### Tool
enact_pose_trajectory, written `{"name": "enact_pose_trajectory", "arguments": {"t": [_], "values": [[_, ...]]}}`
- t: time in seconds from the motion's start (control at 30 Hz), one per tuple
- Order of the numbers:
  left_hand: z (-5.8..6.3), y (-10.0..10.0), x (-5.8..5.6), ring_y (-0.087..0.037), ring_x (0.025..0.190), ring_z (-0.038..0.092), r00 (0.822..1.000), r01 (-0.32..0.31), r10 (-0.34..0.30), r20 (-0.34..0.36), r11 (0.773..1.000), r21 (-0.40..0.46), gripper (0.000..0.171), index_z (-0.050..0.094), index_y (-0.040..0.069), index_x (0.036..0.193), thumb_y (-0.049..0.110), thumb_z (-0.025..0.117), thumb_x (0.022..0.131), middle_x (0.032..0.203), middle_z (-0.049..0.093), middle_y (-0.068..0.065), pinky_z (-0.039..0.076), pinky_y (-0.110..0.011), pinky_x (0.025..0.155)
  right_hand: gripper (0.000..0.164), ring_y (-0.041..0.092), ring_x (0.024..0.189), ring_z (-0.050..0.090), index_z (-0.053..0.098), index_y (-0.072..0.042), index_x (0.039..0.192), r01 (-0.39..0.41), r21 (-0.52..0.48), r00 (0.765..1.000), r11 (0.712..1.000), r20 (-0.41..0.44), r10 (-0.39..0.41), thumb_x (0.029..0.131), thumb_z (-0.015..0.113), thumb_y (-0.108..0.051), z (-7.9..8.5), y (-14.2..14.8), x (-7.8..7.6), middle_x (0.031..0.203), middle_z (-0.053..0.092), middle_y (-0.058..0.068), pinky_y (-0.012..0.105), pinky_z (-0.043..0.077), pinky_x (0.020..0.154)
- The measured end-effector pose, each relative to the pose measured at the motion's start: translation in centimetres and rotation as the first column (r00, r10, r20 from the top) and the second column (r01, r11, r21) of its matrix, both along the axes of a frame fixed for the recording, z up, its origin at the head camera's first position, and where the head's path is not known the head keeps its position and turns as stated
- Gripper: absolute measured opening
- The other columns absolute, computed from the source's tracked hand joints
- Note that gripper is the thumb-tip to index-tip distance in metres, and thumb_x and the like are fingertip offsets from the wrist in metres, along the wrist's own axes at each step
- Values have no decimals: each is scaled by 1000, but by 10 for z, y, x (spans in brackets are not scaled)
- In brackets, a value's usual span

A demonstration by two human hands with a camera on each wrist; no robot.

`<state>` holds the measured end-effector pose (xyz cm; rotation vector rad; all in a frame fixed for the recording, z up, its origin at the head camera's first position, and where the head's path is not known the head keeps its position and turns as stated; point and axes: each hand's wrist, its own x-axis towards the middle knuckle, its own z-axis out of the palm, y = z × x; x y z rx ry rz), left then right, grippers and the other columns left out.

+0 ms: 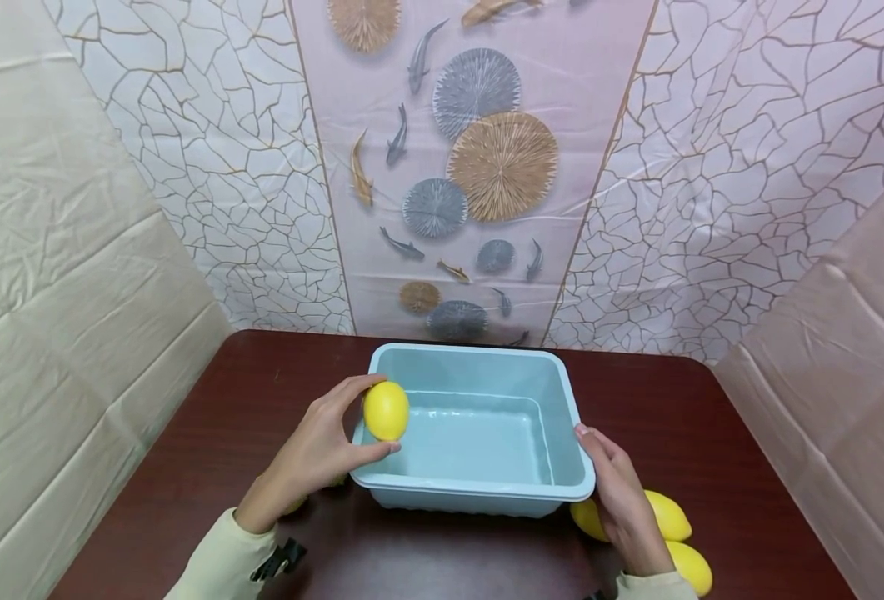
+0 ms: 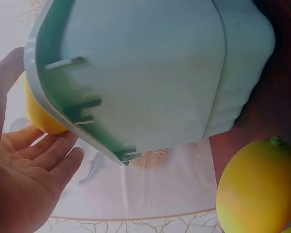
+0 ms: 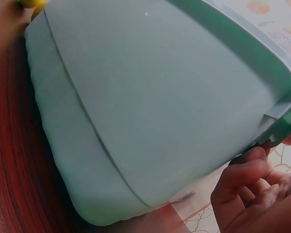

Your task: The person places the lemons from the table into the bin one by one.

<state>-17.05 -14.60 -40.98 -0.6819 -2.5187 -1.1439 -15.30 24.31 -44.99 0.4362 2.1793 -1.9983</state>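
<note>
In the head view, a light blue plastic basin (image 1: 479, 450) stands on the table with nothing inside it. My left hand (image 1: 322, 442) pinches a yellow lemon (image 1: 387, 411) between thumb and fingers, over the basin's left rim. From the left wrist view, the basin's wall hides part of that lemon (image 2: 46, 116). My right hand (image 1: 621, 492) grips the right rim, thumb on top; its curled fingers (image 3: 250, 172) show under the rim in the right wrist view.
Several yellow lemons (image 1: 666, 517) lie by my right hand, partly covered by it. Left of the basin, a yellow fruit with a green stem end (image 2: 259, 187) sits on the dark red-brown table (image 1: 262, 400). Patterned cloth (image 1: 262, 167) hangs behind the table.
</note>
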Motion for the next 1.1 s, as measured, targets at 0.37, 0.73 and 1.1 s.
{"name": "enact_pose_trajectory", "arguments": {"t": [0.37,0.73,1.1], "values": [[-2,5,-16,-18,113,64,1000,25,-25,6,1000,-3,83,60,10,141,29,100,71,134,65,-1,58,-43,95,70,9,103,63,41,-2,158,-2,-9,1000,1000,-5,2,110,46,-53,1,-1,1,139,62,11,23,55,84],[-3,10,-26,-19,110,64,999,42,-42,18,999,0,82,60,7,141,29,99,72,131,65,-3,59,-42,93,68,9,99,64,43,-1,156,8,-7,1000,1000,-26,-8,111,46,-51,1,-2,2,130,67,8,24,55,82],[-6,11,-31,-23,113,64,998,47,-47,46,999,10,81,59,8,142,30,98,73,134,64,-6,59,-50,93,63,9,93,65,47,1,153,19,-11,999,1000,-47,-20,112,46,-47,1,-3,3,114,71,2,25,55,80]]}}
